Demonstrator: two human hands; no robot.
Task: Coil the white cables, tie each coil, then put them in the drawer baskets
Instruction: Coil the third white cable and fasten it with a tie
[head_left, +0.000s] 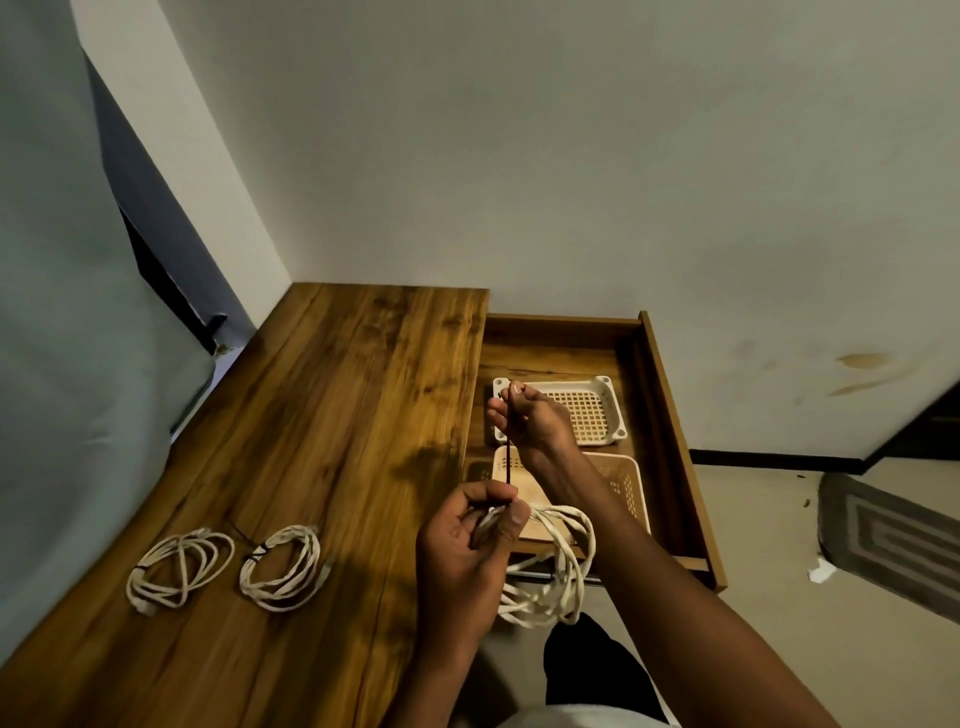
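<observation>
From my head camera I look down at my left hand (470, 540), which grips a coil of white braided cable (553, 571) at its top, thumb pressed over the bundled strands. The coil hangs below my fist, in front of the open drawer. My right hand (527, 418) is raised above it, pinching the upper end of a thin dark tie string (509, 457) that runs taut down to my left hand's fingers.

The wooden pull-out drawer (670, 410) holds two baskets. The white perforated plastic basket (602, 410) at the far end shows only its lattice floor where my right hand does not cover it. The nearer beige plastic basket (626, 483) is partly hidden by my forearm; I cannot tell what lies in it.

On the brown wood-grain surface (332, 415) to my left lie two more coiled white cables: the tied one (280, 569), with a dark band round it, and, just beside it, the outer one (179, 569).
</observation>
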